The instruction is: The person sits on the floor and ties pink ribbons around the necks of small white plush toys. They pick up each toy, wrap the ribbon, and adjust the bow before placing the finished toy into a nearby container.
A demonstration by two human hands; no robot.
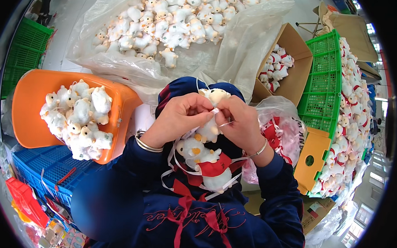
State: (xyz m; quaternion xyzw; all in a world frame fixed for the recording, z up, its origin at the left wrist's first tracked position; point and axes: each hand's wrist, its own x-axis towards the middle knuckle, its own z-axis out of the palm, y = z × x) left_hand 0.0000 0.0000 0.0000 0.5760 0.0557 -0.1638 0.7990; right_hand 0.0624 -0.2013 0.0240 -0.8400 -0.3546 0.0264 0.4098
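My left hand [181, 116] and my right hand [238, 121] meet in front of my chest around a small white plush animal [214, 98]. Both pinch a thin white ribbon [216, 112] at its neck. Below the hands, on my lap, lies another white plush [205, 162] wearing a red cloth piece, with loose white ribbons looped around it. Red ribbons [184, 203] hang over my dark blue sweater. A bracelet sits on each wrist.
An orange tub [26, 103] at my left holds several bare white plush animals. A clear plastic sheet [237, 41] ahead carries a heap of them. A cardboard box [294, 53] and green crate [320, 85] at right hold dressed ones. A blue crate [41, 166] stands lower left.
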